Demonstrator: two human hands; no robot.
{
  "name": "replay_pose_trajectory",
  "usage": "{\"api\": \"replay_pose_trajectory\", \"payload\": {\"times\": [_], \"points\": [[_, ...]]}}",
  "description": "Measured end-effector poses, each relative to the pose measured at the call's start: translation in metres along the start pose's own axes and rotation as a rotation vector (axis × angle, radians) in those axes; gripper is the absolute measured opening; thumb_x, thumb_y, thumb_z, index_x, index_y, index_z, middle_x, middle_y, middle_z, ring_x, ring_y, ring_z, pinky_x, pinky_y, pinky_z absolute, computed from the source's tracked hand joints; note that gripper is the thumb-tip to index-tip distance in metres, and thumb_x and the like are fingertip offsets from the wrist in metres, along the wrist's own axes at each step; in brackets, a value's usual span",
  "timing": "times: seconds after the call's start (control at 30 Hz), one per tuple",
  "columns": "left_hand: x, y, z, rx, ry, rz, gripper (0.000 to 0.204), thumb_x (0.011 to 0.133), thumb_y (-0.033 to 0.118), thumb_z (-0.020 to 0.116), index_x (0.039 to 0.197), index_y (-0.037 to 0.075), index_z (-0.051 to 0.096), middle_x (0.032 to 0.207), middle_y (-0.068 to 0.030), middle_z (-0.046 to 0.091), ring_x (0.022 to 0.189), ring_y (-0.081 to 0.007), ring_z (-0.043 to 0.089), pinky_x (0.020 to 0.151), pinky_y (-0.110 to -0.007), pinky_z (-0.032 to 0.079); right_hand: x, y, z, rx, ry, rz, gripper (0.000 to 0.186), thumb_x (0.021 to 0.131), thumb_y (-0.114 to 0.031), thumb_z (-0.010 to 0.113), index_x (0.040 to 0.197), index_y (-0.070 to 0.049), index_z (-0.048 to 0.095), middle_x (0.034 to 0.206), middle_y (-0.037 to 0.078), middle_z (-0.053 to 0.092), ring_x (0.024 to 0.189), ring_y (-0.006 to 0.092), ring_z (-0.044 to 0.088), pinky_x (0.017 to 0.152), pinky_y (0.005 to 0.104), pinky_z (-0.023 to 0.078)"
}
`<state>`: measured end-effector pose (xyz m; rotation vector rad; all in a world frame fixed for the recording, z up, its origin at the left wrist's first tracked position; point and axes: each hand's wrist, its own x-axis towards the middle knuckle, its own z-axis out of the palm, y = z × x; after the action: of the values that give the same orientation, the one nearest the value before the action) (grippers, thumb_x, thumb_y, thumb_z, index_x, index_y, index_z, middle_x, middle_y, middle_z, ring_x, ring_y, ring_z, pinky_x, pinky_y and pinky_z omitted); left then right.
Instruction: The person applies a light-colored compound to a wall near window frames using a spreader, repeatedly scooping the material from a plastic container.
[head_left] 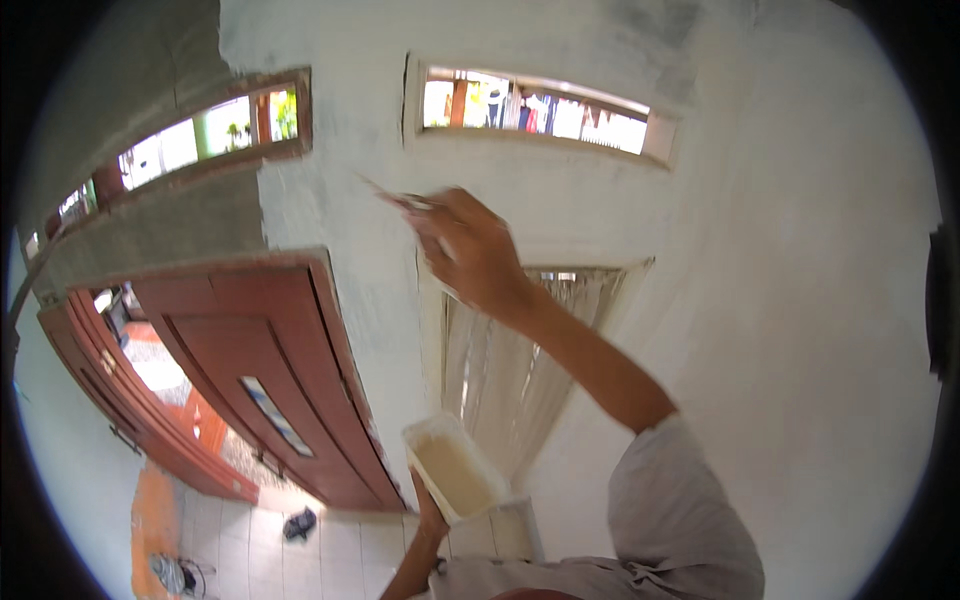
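My right hand (472,250) is raised in front of the wall, its fingers closed on a slim tapered tool (378,189), perhaps a paintbrush seen edge-on. Motion blurs its tip, which points left toward the wall; whether it touches cannot be told. Low in the view, my left hand (430,512) grips a white rectangular plastic tub (412,438) from its left side. A pale cream liquid, like paint, covers the tub's bottom. The wall (340,200) has uneven whitish coating, with bare grey cement at its left.
A reddish-brown door (265,370) stands left, beside an open doorway. Above are two narrow window openings (535,105) (190,145). A curtained window (530,370) lies behind my right forearm. A dark crumpled item (299,525) rests on the tiled floor (345,555).
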<state>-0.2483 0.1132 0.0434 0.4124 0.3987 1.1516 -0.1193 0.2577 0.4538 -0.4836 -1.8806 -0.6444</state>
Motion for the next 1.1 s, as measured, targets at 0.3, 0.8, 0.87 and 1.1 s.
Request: {"api": "replay_pose_trajectory", "payload": {"times": [0.3,0.8,0.87,1.1], "points": [[0.034,-0.031,0.002,0.026,0.005,-0.221,0.061,0.106,0.062,0.033,0.128,0.012,0.060,0.110,-0.0011,0.068,0.096,-0.0192,0.067,0.085,-0.038,0.057,-0.226,-0.109,-0.106,0.706,0.347,1.554,0.019,0.094,-0.010,0.076,0.111,-0.003,0.071,0.102,0.005,0.072,0.090,0.0092,0.064,0.081,0.0260,0.053],[0.013,-0.106,0.065,0.173,-0.198,-0.784,0.080,0.103,0.071,0.026,0.152,0.011,0.044,0.133,-0.0088,0.063,0.115,-0.0218,0.065,0.097,-0.040,0.058,-0.328,-0.215,-0.255,0.407,-0.039,1.288,0.035,0.065,0.014,0.077,0.093,-0.006,0.080,0.142,0.014,0.058,0.145,0.0415,0.040,0.114,0.0575,0.046],[0.017,-0.121,0.054,0.196,-0.230,-0.860,0.081,0.102,0.072,0.026,0.152,0.011,0.043,0.134,-0.0097,0.062,0.118,-0.0223,0.064,0.098,-0.042,0.058,-0.324,-0.223,-0.266,0.373,-0.005,1.353,0.035,0.066,0.016,0.076,0.094,-0.005,0.079,0.151,0.017,0.048,0.146,0.0420,0.038,0.114,0.0597,0.045],[0.011,-0.145,0.067,0.346,-0.266,-0.919,0.082,0.101,0.073,0.029,0.152,0.011,0.043,0.137,-0.0114,0.060,0.120,-0.0235,0.063,0.097,-0.043,0.059,-0.329,-0.244,-0.276,0.255,0.108,1.479,0.039,0.066,0.017,0.070,0.097,-0.004,0.080,0.154,0.017,0.041,0.138,0.0385,0.047,0.102,0.0504,0.056]]}}
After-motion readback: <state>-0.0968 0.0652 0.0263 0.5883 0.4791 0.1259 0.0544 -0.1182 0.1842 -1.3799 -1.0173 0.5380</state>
